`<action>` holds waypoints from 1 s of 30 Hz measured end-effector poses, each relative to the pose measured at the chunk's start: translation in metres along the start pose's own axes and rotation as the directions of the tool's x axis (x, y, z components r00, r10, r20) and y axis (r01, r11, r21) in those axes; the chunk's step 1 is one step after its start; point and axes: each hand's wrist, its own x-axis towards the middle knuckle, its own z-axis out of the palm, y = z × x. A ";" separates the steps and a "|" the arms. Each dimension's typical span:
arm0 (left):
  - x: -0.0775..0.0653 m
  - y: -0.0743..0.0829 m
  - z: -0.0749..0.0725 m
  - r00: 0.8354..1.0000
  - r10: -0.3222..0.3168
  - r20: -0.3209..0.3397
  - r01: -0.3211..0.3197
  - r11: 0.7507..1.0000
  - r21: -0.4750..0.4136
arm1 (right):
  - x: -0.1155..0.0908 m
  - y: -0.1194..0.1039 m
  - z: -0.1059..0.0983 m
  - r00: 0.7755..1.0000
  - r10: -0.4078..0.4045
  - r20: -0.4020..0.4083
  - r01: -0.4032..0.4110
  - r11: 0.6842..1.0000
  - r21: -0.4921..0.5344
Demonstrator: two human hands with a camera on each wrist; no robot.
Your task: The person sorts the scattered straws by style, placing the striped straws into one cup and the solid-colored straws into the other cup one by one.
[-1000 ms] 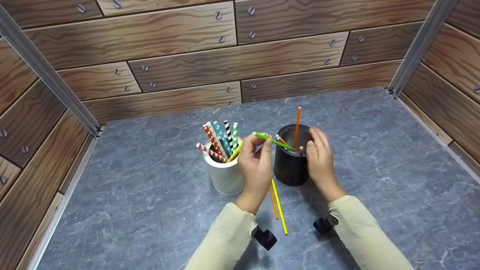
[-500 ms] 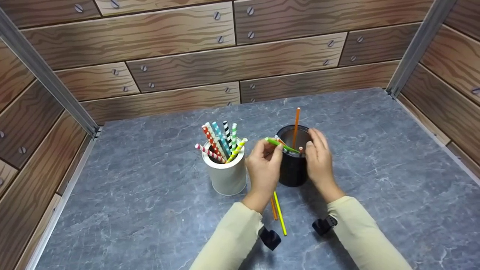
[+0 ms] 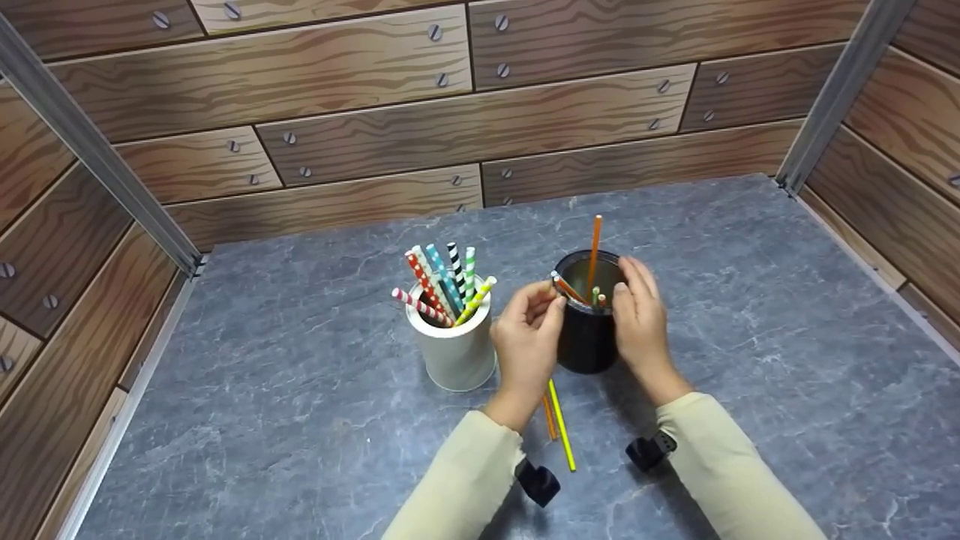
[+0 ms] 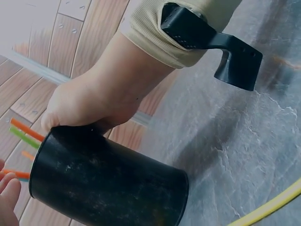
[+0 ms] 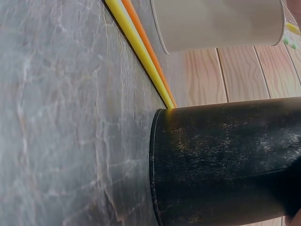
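My left hand point(image 3: 525, 341) is at the left rim of a black cup point(image 3: 589, 341), its thumb and forefinger bent beside an orange straw and a blue-tipped one that lean there. In the left wrist view its fingertips point(image 4: 8, 195) lie close to these straw ends. My right hand point(image 3: 643, 322) holds the cup's right side, fingers along the far side and thumb nearer. A tall orange straw point(image 3: 595, 247) rises from the cup; a green straw end point(image 3: 596, 292) shows low inside. The right wrist view shows the cup's dark side point(image 5: 225, 160) standing on the grey table.
Left of the cup stands a white container point(image 3: 457, 360) with several patterned paper straws point(image 3: 442, 277). A yellow straw point(image 3: 562, 427) and an orange one lie on the table point(image 3: 285, 390) in front of the black cup. Wood-patterned walls point(image 3: 375, 135) enclose the back and sides.
My left hand moved right to the black cup with the green straw and let it go; the straw now stands inside. My right hand stayed on the cup.
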 end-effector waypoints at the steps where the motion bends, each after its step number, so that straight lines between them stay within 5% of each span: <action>1: 0.000 -0.001 -0.001 1.000 -0.008 0.000 0.008 1.000 0.007 | 0.000 0.000 0.000 1.000 -0.001 0.000 0.001 1.000 0.000; 12: -0.007 -0.017 -0.008 0.998 -0.061 -0.013 0.061 0.995 0.076 | 0.000 -0.002 -0.001 1.000 0.002 0.005 -0.002 1.000 -0.001; 21: -0.013 -0.040 -0.014 1.000 0.007 0.007 -0.008 0.958 0.287 | 0.001 -0.001 -0.001 1.000 0.005 0.003 -0.005 1.000 -0.004; 30: -0.018 -0.052 -0.016 0.991 -0.126 0.046 0.098 0.915 0.392 | 0.000 -0.002 -0.001 1.000 0.005 0.013 -0.005 1.000 -0.004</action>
